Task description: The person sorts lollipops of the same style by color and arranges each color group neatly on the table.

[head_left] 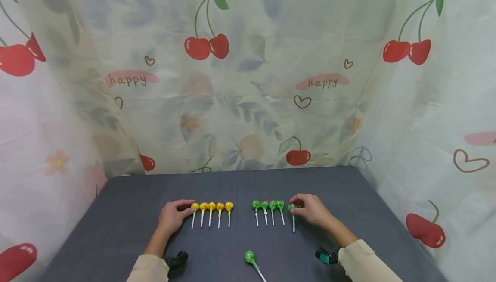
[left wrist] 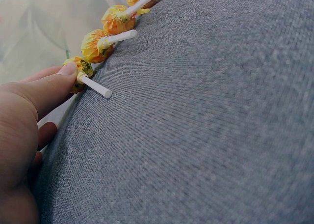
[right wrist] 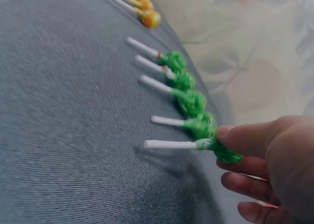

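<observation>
My left hand [head_left: 171, 219] pinches the candy head of a yellow lollipop [left wrist: 97, 86] between thumb and fingers. That lollipop stands at the left end of a row of yellow lollipops [head_left: 211, 206], sticks toward me. On the right, my right hand [head_left: 314, 210] grips a green lollipop [right wrist: 228, 154] by its head, its white stick pointing toward me. It is beside a row of green lollipops [head_left: 272, 205], a little apart from them in the head view. Another green lollipop [head_left: 249, 256] lies alone nearer to me, with its stick slanting down to the right.
All the lollipops are on a dark grey cloth-covered table [head_left: 217, 252]. A pale curtain [head_left: 248, 79] printed with cherries and hearts hangs behind it and along both sides. Dark bands with devices [head_left: 327, 256] show at both wrists.
</observation>
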Action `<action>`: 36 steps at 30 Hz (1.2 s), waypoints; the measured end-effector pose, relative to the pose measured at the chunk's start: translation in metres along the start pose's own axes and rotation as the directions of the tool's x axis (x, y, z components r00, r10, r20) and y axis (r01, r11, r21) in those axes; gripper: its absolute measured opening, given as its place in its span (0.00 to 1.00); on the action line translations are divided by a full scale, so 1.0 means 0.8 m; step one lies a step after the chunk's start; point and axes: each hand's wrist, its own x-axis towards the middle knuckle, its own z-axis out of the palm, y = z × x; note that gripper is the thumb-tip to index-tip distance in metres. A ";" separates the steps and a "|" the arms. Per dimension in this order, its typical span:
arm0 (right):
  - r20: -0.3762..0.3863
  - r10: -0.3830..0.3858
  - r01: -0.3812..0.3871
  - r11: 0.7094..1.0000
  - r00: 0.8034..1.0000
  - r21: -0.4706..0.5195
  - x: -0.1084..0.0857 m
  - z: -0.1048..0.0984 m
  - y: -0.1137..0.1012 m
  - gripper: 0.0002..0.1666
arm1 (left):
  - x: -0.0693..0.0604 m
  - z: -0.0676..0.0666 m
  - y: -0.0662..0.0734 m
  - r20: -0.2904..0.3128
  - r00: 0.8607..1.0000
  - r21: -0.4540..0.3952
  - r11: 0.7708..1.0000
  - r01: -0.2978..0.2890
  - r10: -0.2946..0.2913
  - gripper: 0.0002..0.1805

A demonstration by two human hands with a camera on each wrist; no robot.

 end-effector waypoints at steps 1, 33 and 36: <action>-0.005 0.000 0.000 1.000 1.000 -0.002 0.002 0.001 0.003 0.09 | 0.000 0.000 0.000 0.000 1.000 -0.002 1.000 0.000 0.000 0.15; -0.049 0.064 -0.064 0.998 0.997 0.004 0.033 0.022 0.024 0.08 | -0.001 0.000 0.000 -0.006 1.000 0.017 1.000 0.001 -0.001 0.15; -0.050 0.060 -0.060 0.998 0.997 0.005 0.034 0.021 0.024 0.08 | 0.000 0.000 0.001 -0.007 1.000 0.019 1.000 0.003 -0.003 0.15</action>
